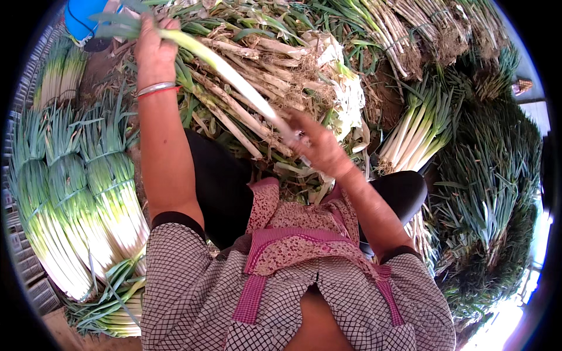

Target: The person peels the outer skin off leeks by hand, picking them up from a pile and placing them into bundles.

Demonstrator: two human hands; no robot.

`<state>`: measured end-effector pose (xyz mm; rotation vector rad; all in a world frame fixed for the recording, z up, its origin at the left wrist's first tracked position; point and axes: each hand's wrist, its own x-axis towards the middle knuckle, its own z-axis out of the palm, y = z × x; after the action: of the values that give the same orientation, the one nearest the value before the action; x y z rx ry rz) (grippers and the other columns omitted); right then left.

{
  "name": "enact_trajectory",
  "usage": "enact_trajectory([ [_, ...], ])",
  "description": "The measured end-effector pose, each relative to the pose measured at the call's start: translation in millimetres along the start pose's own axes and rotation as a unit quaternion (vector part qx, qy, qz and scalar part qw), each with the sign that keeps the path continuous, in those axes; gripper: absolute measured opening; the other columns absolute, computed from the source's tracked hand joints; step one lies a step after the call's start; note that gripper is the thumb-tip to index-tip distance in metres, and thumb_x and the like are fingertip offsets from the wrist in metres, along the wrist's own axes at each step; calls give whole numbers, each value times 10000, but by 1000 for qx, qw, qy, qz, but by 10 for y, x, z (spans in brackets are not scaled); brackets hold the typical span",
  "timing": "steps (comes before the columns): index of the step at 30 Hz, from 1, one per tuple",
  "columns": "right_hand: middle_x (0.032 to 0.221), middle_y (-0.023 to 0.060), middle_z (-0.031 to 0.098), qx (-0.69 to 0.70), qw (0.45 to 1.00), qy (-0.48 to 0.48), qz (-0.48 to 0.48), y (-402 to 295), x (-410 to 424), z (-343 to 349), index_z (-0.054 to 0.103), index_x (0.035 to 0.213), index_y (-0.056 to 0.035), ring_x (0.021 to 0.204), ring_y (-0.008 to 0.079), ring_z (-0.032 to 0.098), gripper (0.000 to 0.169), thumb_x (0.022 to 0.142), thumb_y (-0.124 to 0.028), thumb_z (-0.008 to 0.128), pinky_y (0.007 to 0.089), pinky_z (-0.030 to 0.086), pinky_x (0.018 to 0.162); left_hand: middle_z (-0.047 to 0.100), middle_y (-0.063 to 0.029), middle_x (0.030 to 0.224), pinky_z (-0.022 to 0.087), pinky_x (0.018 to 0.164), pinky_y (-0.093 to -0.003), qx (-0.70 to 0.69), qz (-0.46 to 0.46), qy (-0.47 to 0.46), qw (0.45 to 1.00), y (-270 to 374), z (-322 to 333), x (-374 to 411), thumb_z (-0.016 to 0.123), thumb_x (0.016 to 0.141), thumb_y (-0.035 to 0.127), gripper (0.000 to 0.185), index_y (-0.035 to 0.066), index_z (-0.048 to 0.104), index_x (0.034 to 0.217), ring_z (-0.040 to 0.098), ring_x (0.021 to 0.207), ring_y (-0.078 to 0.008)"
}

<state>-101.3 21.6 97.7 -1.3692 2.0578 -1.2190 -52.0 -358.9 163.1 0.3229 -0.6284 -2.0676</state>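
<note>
My left hand (158,44), a silver bangle and red string at its wrist, is closed around the green upper part of a long green onion (224,68). The stalk slants down to the right, its white shaft bare. At its root end is my right hand (318,145), blurred, with the fingers bent around or against the tip; whether they grip it I cannot tell. Beneath the stalk lies a heap of unpeeled green onions (272,66) with brownish shafts and dry roots. Pale peeled skins (351,96) lie at the heap's right side.
Tied bundles of clean green onions (109,188) lie at the left. A loose bunch with white shafts (406,131) rests beyond my right knee. A large dark green pile (483,188) fills the right side. More rooted bundles (443,30) lie at the top right, and a blue object (85,19) stands top left.
</note>
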Motion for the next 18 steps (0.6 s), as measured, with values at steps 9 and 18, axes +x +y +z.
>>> enact_trajectory([
  [9, 748, 57, 582, 222, 952, 20, 210, -500, 169, -11, 579, 998, 5, 673, 111, 510, 348, 920, -329, 514, 279, 438, 611, 526, -133, 720, 506, 473, -294, 6, -72, 80, 994, -716, 286, -471, 400, 955, 299, 309, -7, 417, 999, 527, 552, -165],
  [18, 657, -3, 451, 412, 851, 16, 325, 30, -1668, -35, 524, 850, -38, 526, 78, 410, 198, 945, -194, 446, 228, 312, 455, 464, -116, 750, 301, 413, -257, 4, 35, -1, 999, -180, -338, 500, 274, 987, 234, 246, 11, 375, 967, 348, 496, -143],
])
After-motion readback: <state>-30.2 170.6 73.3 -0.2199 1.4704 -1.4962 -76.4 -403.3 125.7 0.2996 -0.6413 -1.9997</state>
